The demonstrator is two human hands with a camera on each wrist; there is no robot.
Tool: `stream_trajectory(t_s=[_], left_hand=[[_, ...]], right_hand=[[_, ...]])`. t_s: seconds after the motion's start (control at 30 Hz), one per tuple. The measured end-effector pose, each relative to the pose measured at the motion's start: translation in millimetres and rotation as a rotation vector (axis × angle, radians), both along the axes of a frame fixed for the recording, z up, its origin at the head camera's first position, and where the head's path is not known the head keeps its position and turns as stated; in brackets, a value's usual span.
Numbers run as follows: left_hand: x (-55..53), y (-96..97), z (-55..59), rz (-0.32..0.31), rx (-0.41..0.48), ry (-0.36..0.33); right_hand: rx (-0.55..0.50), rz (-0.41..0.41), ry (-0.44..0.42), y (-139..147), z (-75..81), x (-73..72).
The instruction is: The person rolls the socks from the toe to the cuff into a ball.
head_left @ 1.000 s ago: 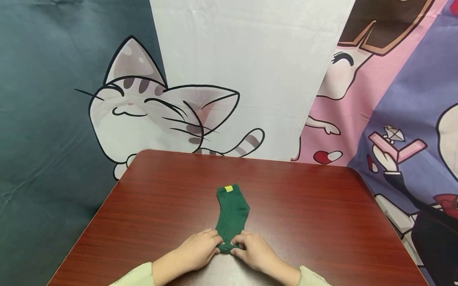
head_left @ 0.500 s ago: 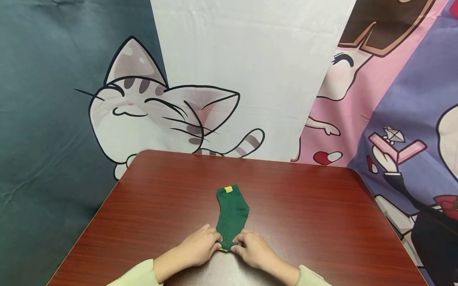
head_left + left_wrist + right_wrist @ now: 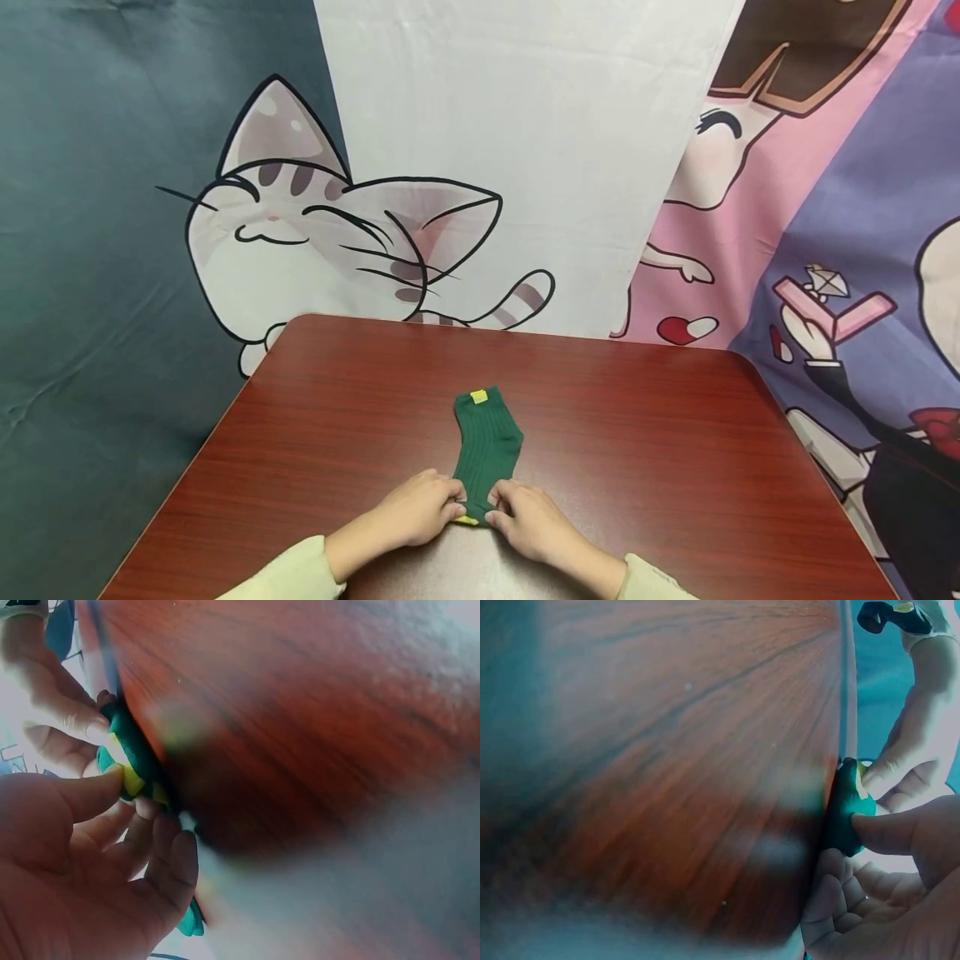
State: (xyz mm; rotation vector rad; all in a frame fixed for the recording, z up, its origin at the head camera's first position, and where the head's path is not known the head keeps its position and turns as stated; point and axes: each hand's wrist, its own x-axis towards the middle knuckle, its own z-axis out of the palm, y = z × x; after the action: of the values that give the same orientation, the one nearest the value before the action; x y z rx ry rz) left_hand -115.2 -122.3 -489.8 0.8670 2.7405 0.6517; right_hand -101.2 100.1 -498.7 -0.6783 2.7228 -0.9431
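A green ribbed sock lies on the table, its far end marked by a yellow patch. The near end is folded or rolled into a thick edge, where another yellow patch shows. My left hand pinches the left side of that edge between thumb and fingers. On its right side my right hand pinches it too. From the left wrist, the rolled green edge with yellow on it sits between both thumbs. The right wrist view shows my right thumb pressing the green roll.
The reddish-brown wooden table extends around the sock on all sides. Behind it hangs a printed cloth backdrop with a cartoon cat and other figures.
The near edge of the sock has been turned by both hands, and its yellow patch has come round into view at the front. The far end has stayed in place.
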Motion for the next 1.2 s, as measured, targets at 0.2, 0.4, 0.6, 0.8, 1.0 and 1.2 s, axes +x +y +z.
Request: stream_trajectory(t_s=[0.2, 0.4, 0.6, 0.8, 1.0, 1.2], left_hand=[[-2.2, -0.1, -0.9, 0.029, 0.003, -0.028], [-1.9, -0.5, -3.9, 0.072, 0.023, -0.043], [-2.1, -1.1, -4.2, 0.052, 0.012, 0.053], [-4.4, -2.0, -2.4, -0.012, -0.010, 0.103], [-6.2, -6.2, -2.7, -0.129, -0.022, 0.160], [-6.0, -12.4, -8.3, -0.219, -0.006, 0.218]], right_hand=[[-0.006, -0.001, 0.003, -0.4, -2.4, -0.5], [0.004, 0.004, 0.013, -0.8, -4.2, -2.1], [0.004, 0.017, 0.010, 0.5, -4.2, -3.7], [-0.003, 0.029, 0.022, 0.3, -2.8, -3.4], [0.013, 0.025, 0.039, 1.5, -2.4, -1.2], [0.025, 0.055, 0.067, 4.7, -4.0, 1.2]])
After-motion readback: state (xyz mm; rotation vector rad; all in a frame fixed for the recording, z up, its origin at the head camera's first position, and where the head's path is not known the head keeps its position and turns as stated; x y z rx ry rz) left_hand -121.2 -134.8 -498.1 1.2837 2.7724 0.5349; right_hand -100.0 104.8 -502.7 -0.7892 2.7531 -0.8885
